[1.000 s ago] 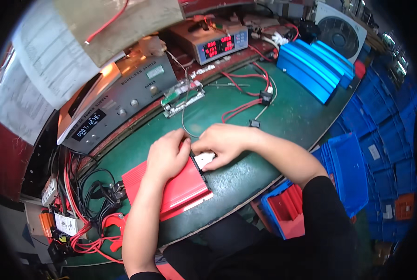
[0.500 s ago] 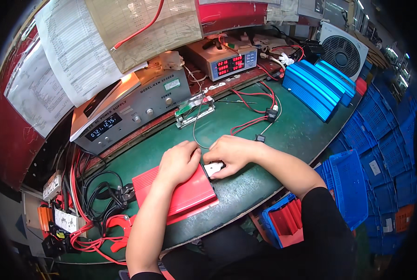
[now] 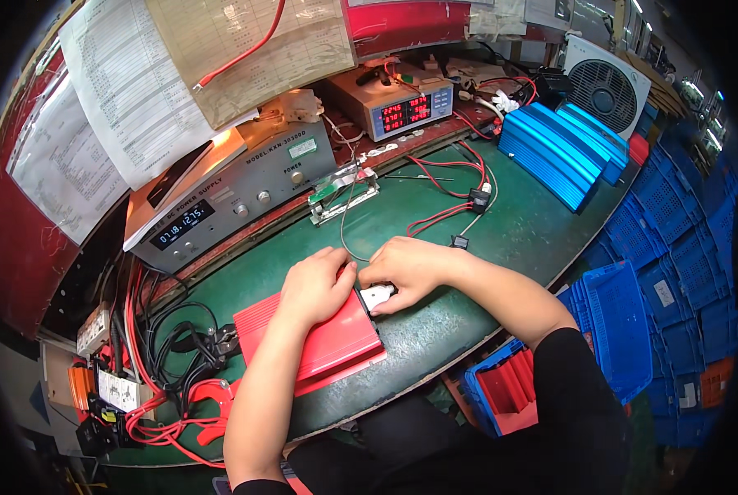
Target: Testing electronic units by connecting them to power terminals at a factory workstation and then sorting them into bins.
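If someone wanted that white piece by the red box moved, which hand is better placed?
Probably the right hand: it holds the white piece at the end of the red box, while the left hand rests on top of the box.

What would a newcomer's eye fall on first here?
Probably the red case near the front of the green bench, left hand on top, right hand gripping a white plug at the case's right end. Next, the shiny blue casings at the far right, then the red-lit meter at the back.
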Demonstrator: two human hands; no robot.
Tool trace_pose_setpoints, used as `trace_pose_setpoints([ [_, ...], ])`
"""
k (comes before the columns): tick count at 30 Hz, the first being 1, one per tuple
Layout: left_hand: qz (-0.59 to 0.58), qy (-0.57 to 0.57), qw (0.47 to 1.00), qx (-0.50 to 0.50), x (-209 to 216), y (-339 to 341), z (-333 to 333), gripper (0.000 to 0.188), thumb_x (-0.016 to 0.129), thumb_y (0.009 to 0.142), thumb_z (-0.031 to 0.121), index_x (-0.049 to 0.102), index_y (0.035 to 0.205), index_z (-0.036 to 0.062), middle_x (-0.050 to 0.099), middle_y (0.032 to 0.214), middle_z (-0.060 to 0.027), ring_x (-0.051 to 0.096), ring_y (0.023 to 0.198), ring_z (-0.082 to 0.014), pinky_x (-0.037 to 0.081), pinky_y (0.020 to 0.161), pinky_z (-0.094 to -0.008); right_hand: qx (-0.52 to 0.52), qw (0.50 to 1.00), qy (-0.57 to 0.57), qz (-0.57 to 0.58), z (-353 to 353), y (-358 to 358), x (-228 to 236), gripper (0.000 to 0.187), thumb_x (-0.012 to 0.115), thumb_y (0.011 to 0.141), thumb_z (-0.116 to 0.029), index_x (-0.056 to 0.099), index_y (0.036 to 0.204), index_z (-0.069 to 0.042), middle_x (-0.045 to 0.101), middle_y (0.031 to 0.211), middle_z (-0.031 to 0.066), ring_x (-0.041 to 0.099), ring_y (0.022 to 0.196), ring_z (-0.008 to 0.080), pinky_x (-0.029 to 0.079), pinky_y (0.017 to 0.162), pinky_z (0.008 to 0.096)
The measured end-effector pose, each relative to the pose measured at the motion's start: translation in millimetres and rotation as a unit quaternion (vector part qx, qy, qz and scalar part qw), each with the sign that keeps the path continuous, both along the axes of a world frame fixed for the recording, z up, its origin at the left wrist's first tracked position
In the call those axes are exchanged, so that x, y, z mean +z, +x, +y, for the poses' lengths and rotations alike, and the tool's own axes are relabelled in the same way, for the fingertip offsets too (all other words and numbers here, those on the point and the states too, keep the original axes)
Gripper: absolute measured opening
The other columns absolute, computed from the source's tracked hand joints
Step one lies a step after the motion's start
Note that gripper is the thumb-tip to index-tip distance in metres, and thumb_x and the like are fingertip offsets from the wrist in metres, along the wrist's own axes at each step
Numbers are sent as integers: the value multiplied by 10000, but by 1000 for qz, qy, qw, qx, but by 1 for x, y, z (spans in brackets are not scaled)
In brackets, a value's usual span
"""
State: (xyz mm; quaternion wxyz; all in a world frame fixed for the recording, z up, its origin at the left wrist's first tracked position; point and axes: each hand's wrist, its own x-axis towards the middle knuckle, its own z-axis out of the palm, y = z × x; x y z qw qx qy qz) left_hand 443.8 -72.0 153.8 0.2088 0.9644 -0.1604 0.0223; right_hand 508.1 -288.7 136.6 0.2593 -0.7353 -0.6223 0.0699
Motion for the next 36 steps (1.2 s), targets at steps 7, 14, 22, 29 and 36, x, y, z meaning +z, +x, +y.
trace_pose_setpoints([
  [7, -1, -8, 1000, -1, 1, -1, -1, 276, 549, 964, 305, 675, 982, 61, 680, 967, -156, 672, 898, -396, 539, 792, -504, -6, 1000, 21, -20, 1, -2, 1, 352, 768, 832, -387, 619, 871, -71, 636, 710, 87, 656, 721, 323, 510, 632, 445],
  [14, -7, -14, 1000, -1, 2, -1, -2, 258, 561, 952, 286, 660, 958, 48, 668, 950, -164, 662, 881, -404, 530, 775, -506, -7, 999, 19, -33, 0, 0, -3, 364, 757, 835, -400, 610, 871, -69, 661, 747, 96, 658, 750, 338, 511, 651, 459],
  [22, -17, -16, 1000, -7, -2, 1, -3, 246, 562, 965, 276, 651, 951, 47, 658, 924, -167, 651, 872, -402, 516, 764, -501, 13, 1000, 0, 16, -7, 2, 8, 411, 726, 878, -440, 640, 881, -38, 686, 757, 153, 667, 731, 394, 513, 636, 475],
  [29, 13, -23, 1000, -16, 6, -2, -8, 214, 605, 942, 262, 660, 960, 55, 649, 893, -138, 653, 846, -359, 513, 749, -444, 120, 844, -269, 448, -13, 19, 4, 509, 544, 1068, -414, 684, 1008, 72, 714, 729, 119, 679, 625, 166, 552, 592, 297],
  [36, 22, -17, 999, -23, 7, -4, -11, 215, 629, 911, 271, 684, 941, 65, 654, 911, -123, 659, 856, -338, 519, 752, -436, 145, 818, -294, 472, 0, 12, -14, 536, 517, 1079, -437, 671, 1047, 75, 721, 769, 144, 700, 666, 188, 576, 624, 310],
])
